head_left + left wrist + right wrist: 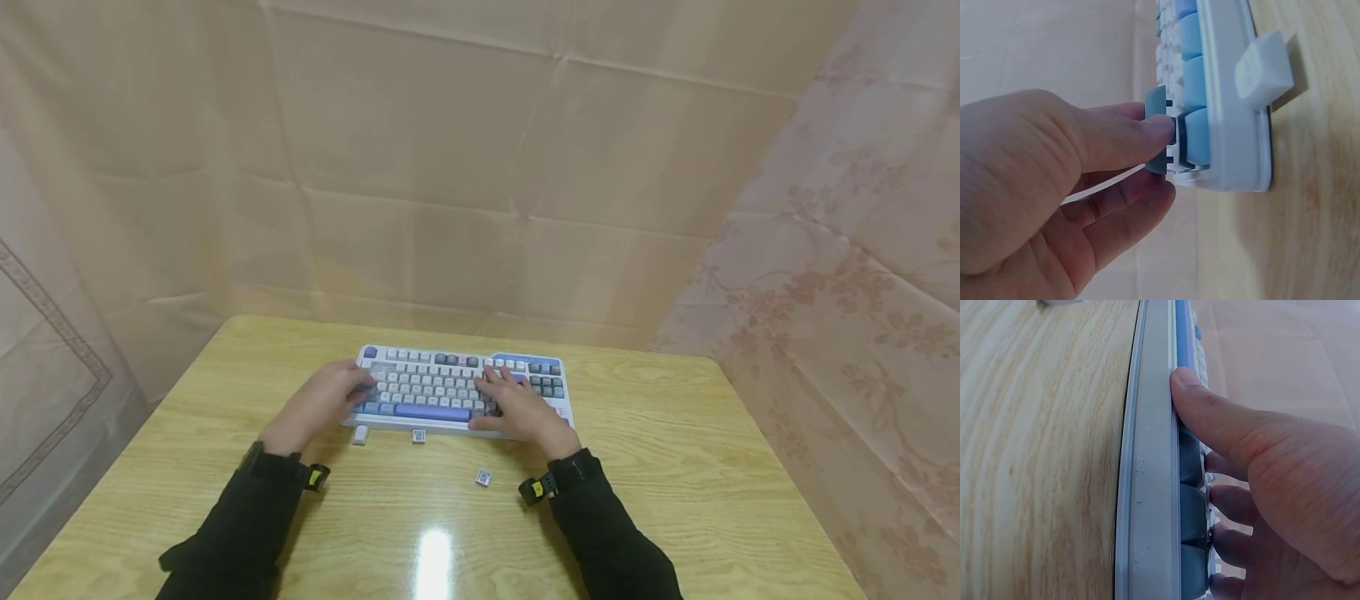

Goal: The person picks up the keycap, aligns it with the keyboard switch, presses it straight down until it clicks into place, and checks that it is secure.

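Note:
A white keyboard [431, 389] with white, grey, blue and purple keycaps lies near the back of the table. At its left end, my left hand [321, 404] pinches a wide dark-teal keycap [1156, 100] between thumb and fingers. In the left wrist view that keycap is on edge above the keys, with its dark stems facing the keyboard. My right hand [521, 412] rests spread over the keyboard's right part. Its thumb [1194, 394] lies along the front edge and its fingertips touch the keys.
A loose white keycap [361, 435] sits at the keyboard's front left edge. Two more small loose pieces, one just in front [418, 436] and another nearer me [483, 477], lie on the wooden table [637, 475]. A beige curtain [450, 167] hangs behind the table.

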`<state>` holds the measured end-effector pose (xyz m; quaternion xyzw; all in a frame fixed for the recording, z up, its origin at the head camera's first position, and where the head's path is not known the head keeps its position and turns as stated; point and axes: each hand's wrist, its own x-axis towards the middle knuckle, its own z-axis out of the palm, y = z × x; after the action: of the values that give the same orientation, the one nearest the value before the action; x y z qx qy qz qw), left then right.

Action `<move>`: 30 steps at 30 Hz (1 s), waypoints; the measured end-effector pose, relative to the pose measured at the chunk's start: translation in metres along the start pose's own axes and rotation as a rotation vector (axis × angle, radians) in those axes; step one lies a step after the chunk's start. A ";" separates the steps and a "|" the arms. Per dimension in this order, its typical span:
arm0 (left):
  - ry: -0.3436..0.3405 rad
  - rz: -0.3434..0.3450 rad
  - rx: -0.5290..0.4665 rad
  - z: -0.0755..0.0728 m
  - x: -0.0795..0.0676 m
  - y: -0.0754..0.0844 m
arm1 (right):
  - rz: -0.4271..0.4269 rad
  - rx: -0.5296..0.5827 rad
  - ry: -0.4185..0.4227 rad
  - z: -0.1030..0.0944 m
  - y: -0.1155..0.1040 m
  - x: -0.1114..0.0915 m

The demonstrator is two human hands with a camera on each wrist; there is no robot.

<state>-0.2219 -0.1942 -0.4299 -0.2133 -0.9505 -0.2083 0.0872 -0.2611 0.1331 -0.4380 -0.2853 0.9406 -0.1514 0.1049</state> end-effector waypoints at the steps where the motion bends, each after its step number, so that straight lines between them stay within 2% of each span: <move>1: 0.002 0.003 0.000 0.001 0.000 -0.001 | -0.001 -0.002 0.000 0.000 0.000 0.000; 13: -0.023 -0.002 0.045 0.007 0.001 -0.001 | -0.015 0.004 -0.002 -0.001 0.000 0.000; 30: -0.012 -0.016 0.066 0.007 0.001 0.004 | -0.013 0.007 0.000 -0.001 0.000 -0.001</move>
<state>-0.2214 -0.1878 -0.4348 -0.2041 -0.9590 -0.1764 0.0866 -0.2609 0.1337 -0.4368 -0.2910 0.9382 -0.1553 0.1048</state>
